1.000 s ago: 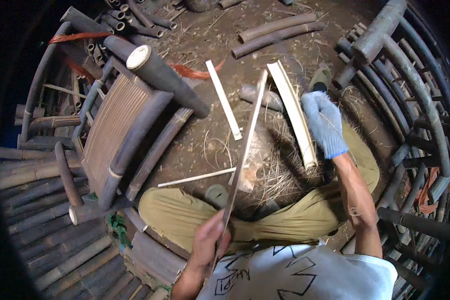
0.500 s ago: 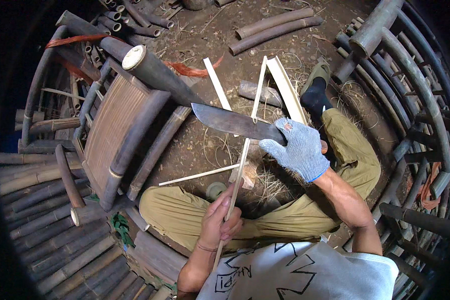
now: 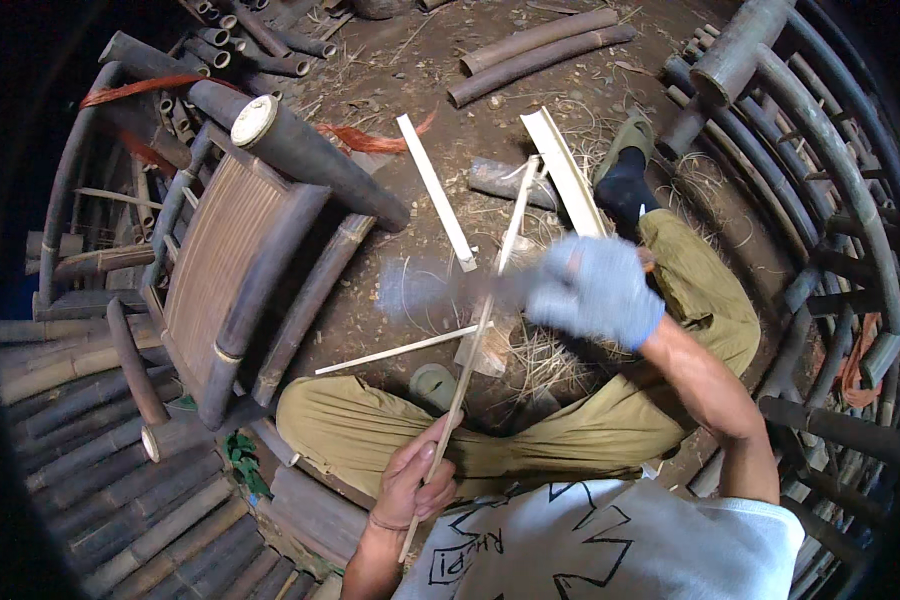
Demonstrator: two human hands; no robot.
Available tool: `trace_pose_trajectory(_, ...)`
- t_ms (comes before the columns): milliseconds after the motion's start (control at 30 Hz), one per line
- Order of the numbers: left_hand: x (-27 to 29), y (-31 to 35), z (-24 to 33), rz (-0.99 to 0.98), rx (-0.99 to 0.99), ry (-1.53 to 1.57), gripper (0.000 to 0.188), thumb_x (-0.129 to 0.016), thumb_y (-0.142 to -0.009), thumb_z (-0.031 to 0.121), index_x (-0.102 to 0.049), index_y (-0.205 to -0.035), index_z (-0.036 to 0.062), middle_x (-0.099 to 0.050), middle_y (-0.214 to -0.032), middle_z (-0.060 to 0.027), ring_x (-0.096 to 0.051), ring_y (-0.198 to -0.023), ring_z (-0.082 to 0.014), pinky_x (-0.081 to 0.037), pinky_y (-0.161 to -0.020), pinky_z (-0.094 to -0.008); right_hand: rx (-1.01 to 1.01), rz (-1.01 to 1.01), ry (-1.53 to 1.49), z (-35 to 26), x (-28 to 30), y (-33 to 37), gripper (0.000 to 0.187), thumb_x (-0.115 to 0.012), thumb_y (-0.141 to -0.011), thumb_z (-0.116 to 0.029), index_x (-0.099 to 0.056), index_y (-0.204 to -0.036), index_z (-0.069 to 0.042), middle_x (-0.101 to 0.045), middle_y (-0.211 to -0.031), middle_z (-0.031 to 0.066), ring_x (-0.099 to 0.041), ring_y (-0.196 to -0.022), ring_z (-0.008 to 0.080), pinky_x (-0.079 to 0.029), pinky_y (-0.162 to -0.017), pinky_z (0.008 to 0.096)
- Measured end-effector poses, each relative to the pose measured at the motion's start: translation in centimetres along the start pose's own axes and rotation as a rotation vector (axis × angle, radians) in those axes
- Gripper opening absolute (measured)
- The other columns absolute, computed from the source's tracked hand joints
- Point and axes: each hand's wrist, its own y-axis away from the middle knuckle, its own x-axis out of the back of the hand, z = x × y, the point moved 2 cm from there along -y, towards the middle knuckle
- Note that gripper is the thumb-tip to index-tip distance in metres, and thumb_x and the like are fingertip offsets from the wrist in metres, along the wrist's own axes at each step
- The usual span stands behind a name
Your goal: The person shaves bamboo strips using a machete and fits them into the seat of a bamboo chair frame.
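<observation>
My left hand (image 3: 417,482) is closed around a long thin bamboo strip (image 3: 467,362), low in front of my shirt. The strip slants up and away between my bent legs, its far end pale. My right hand (image 3: 595,290), in a grey knitted glove, grips a large knife (image 3: 425,288). Its blade is smeared by motion and points left across the strip; whether it touches cannot be made out. Under the strip sits a small wood block (image 3: 490,352), with thin shavings (image 3: 540,365) heaped beside it.
Ahead lie a pale flat strip (image 3: 436,195), a split bamboo length (image 3: 567,172) and a short bamboo piece (image 3: 513,184). A thin stick (image 3: 400,351) rests left of the block. Bamboo chairs stand left (image 3: 232,255) and right (image 3: 820,150). Two dark bamboo halves (image 3: 542,60) lie farther off.
My left hand has drawn the strip back toward my body and slightly left. The knife, sharp earlier, has dropped a little nearer to me and is now blurred.
</observation>
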Motion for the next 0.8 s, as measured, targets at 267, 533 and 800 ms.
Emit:
trace_pose_trajectory(267, -1.2, -3.9, 1.2, 0.114, -0.194, -0.163, 0.051, -0.045, -0.108, 0.035, -0.046, -0.146, 0.0015, -0.041, -0.052, 0.0014, -0.034, -0.036, -0.0074, -0.031, -0.036, -0.0219, -0.210, 0.327, -0.311, -1.7, 0.5, 0.7, 0.041, -0.071, -0.087, -0.046, -0.066, -0.084, -0.005, -0.065, -0.075, 0.0200, -0.067, -0.072, 0.0415, -0.052, -0.065, 0.0490)
trace_pose_trajectory(533, -4.3, -5.6, 2.7, 0.242, -0.289, -0.555, 0.043, -0.047, -0.109, 0.029, -0.057, -0.136, -0.0022, -0.049, -0.052, -0.0002, -0.038, -0.035, -0.0070, -0.029, -0.035, -0.0232, -0.148, 0.162, -0.294, -5.2, -0.9, 1.6, 0.046, -0.074, -0.083, -0.053, -0.067, -0.082, -0.007, -0.066, -0.075, 0.0164, -0.066, -0.068, 0.0389, -0.052, -0.061, 0.0473)
trace_pose_trajectory(800, -3.4, -2.2, 0.2, 0.147, -0.162, -0.679, 0.044, -0.045, -0.110, 0.026, -0.051, -0.146, 0.0011, -0.050, -0.056, -0.0001, -0.042, -0.042, -0.0060, -0.035, -0.040, -0.0230, -0.365, 0.396, -0.122, 3.1, -0.6, 1.0, 0.042, -0.070, -0.089, -0.050, -0.072, -0.098, -0.009, -0.072, -0.087, 0.0187, -0.071, -0.081, 0.0385, -0.056, -0.070, 0.0453)
